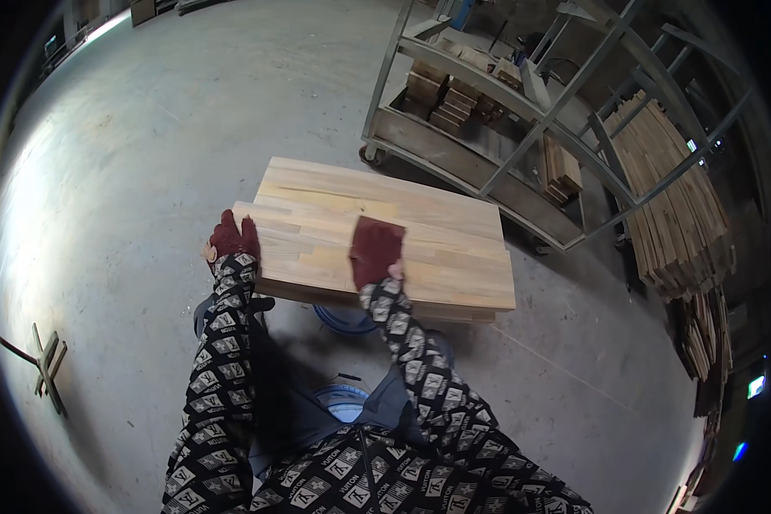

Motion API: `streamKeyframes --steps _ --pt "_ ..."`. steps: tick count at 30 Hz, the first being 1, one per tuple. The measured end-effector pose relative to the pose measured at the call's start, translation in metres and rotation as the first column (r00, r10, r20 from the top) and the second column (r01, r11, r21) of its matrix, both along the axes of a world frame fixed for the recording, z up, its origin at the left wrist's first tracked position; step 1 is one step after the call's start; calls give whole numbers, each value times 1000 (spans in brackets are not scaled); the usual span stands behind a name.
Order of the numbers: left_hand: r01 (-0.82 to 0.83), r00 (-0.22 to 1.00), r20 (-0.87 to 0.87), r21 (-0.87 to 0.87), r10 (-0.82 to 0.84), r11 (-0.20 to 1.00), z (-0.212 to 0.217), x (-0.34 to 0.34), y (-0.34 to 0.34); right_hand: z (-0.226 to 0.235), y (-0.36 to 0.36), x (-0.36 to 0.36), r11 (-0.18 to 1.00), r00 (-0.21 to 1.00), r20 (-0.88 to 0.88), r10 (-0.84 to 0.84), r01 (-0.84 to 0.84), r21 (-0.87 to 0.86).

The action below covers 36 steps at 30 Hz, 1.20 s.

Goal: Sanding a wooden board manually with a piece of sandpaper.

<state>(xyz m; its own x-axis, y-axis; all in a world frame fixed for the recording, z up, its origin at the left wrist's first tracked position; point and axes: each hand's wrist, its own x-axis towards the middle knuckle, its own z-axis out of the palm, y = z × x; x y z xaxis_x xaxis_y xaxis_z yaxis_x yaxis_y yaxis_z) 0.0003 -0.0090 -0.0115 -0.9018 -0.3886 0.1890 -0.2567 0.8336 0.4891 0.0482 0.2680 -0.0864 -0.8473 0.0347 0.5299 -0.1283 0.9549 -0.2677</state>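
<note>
Two light jointed wooden boards lie stacked: the top wooden board (pixel 420 257) rests on a lower wooden board (pixel 377 193) that shows behind it. My left hand (pixel 231 241), in a dark red glove, grips the top board's left end. My right hand (pixel 375 249), also in a red glove, lies flat, palm down, on the top board near its middle. Both sleeves carry a black-and-white pattern.
A grey metal cart (pixel 488 128) with small stacked wood blocks (pixel 450 94) stands behind the boards. Bundles of wooden slats (pixel 672 197) lean at the right. Blue round objects (pixel 344 319) sit under the boards. A small metal cross piece (pixel 44 367) lies on the concrete floor (pixel 146 154) at left.
</note>
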Motion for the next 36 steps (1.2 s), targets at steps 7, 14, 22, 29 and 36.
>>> streamKeyframes --steps 7,14,22,29,36 --pt "720 612 -235 -229 -756 654 18 49 18 78 -45 15 931 912 202 357 -330 -157" --pt "879 377 -309 -177 -873 442 33 101 101 76 14 9 619 564 398 723 -274 -736" --pt "821 534 126 -312 -836 478 21 87 138 75 141 19 942 979 200 27 42 -333" --pt "815 365 -91 -450 -927 365 28 69 144 50 156 19 979 983 -127 -132 149 141" --pt "889 308 -59 -337 -950 309 15 92 114 52 157 18 980 988 -26 -150 153 126"
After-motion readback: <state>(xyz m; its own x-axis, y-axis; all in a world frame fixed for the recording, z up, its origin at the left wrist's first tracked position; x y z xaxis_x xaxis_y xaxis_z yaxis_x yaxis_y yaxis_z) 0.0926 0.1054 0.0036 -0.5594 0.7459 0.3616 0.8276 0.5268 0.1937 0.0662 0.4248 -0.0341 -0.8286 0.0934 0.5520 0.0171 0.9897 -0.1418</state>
